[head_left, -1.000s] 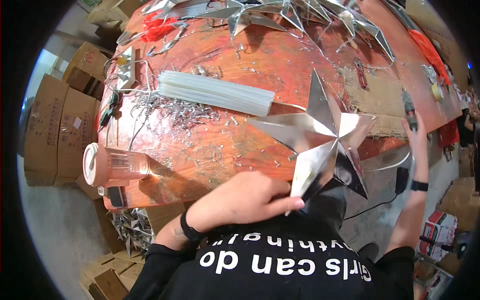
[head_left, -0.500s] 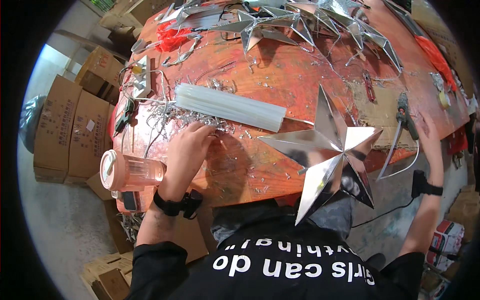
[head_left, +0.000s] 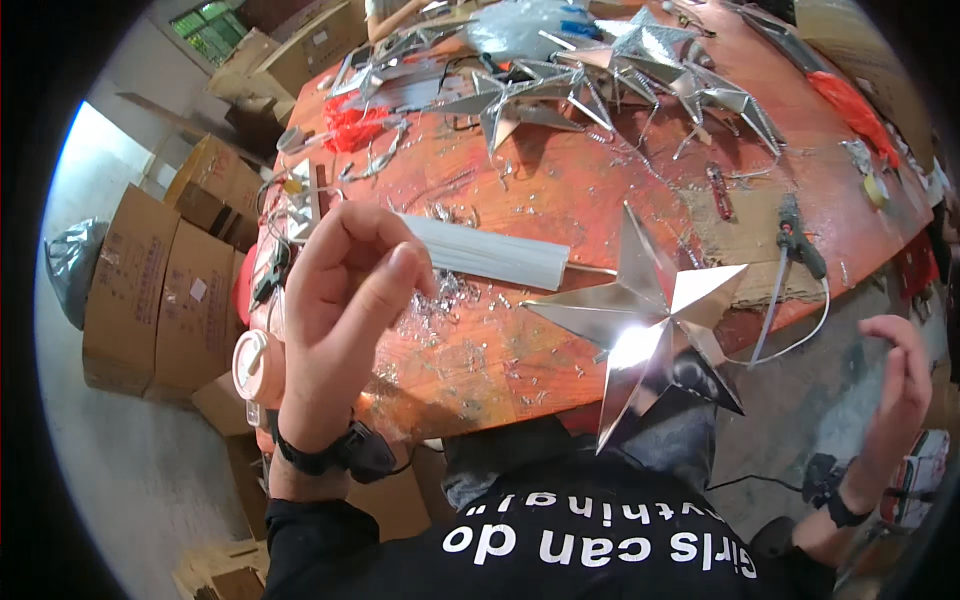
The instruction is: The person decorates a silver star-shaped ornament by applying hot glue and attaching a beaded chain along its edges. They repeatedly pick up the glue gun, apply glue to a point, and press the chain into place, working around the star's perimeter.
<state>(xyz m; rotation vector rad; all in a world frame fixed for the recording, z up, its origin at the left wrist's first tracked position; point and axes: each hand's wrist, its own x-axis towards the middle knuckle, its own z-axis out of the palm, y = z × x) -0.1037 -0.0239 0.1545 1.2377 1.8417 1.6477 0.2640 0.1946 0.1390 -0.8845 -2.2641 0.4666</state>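
Left hand (head_left: pixel 340 295) raised over table (head_left: pixel 490 375), fingers curled, can't tell if pinching anything; right hand (head_left: pixel 898 395) beyond table edge, fingers loosely apart; star (head_left: pixel 650 345) between them, overhanging near edge.

This is a workshop for small craft work. Its red wooden desk (head_left: pixel 525 372) is stained and worn, with shiny scraps (head_left: pixel 440 300) scattered about the middle, beside a bundle of pale sticks (head_left: pixel 500 255). Silver stars (head_left: pixel 640 60) lie clustered at one o'clock, and one more star (head_left: pixel 668 315) is at three. A red tool (head_left: pixel 718 195) lies at two o'clock, and a glue gun (head_left: pixel 800 240) is just short of three. Cardboard boxes (head_left: pixel 135 290) are stacked at nine o'clock, and bare grey floor (head_left: pixel 150 480) shows at eight.
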